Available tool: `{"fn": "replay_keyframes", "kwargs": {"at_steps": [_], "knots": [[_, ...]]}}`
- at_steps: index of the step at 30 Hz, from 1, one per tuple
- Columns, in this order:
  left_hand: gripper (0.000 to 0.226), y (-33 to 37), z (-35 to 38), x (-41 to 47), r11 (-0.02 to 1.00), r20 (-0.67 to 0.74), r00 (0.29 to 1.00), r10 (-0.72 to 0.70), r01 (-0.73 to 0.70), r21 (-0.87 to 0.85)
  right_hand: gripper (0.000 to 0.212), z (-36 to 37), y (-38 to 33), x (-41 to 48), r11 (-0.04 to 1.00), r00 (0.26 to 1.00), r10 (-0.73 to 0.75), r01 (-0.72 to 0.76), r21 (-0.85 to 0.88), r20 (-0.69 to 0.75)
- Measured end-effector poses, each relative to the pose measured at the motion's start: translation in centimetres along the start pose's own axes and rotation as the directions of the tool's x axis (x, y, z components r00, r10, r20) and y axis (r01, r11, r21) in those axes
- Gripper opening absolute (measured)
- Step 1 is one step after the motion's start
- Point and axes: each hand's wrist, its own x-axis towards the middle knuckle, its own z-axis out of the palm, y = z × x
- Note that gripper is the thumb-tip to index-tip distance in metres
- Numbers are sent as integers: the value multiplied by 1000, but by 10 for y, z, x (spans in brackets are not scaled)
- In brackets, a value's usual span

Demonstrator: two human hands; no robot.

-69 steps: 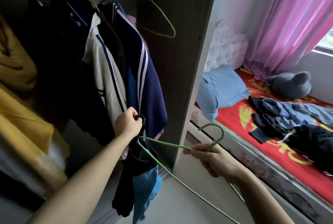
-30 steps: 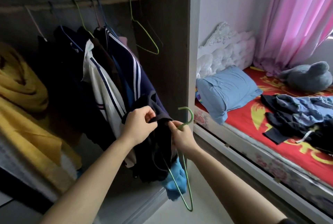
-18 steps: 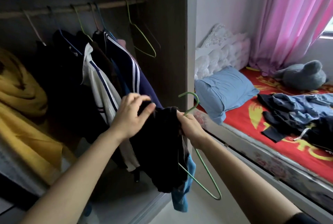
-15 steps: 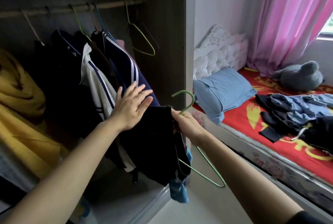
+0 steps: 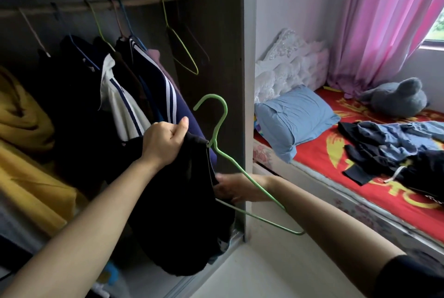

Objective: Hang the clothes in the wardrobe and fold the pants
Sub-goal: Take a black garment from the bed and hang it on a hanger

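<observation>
At ten o'clock the wardrobe rail (image 5: 144, 1) carries hung clothes. Near centre the left hand (image 5: 165, 141) clamps the top of the dark garment (image 5: 177, 213) against the neck of the green hanger (image 5: 225, 113). At five o'clock the right hand (image 5: 236, 189) reaches into the cloth, fingers hidden, so I cannot tell its grip. Dressing the hanger seems the step in hand; next, its hook needs lifting onto the rail. More clothes (image 5: 389, 139) wait at three o'clock.

A black garment (image 5: 177, 213) hung bunched over one side of a green wire hanger (image 5: 217, 127), hook uppermost, before the open wardrobe (image 5: 223, 57); dark and striped clothes (image 5: 134, 96) hung from its rail (image 5: 144, 2); more clothes, possibly pants (image 5: 394, 151), lay crumpled on the bed (image 5: 319, 158).
</observation>
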Motion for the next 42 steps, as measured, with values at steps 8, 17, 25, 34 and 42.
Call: {"fn": "replay_keyframes", "kwargs": {"at_steps": [8, 17, 25, 34, 42], "knots": [[69, -64, -47, 16, 964, -167, 963, -210, 233, 130, 39, 18, 60, 2, 238, 751, -654, 85, -967, -95], [73, -113, -79, -4, 877, -210, 951, -228, 294, 379, 36, 7, 44, -9, 106, 456, -886, 26, -994, -82], [69, -126, -75, -18, 867, -183, 962, -204, 265, 422, 31, -8, 28, -19, 58, 345, -936, -58, -997, -75], [83, -125, -51, -24, 894, -44, 983, -177, 180, 410, 27, -18, 19, -35, 144, 249, -954, -105, -984, -166], [71, -58, -6, -11, 901, -134, 926, -352, 374, 219, 20, 25, -40, -6, 32, 326, -943, -111, -993, -67]]}}
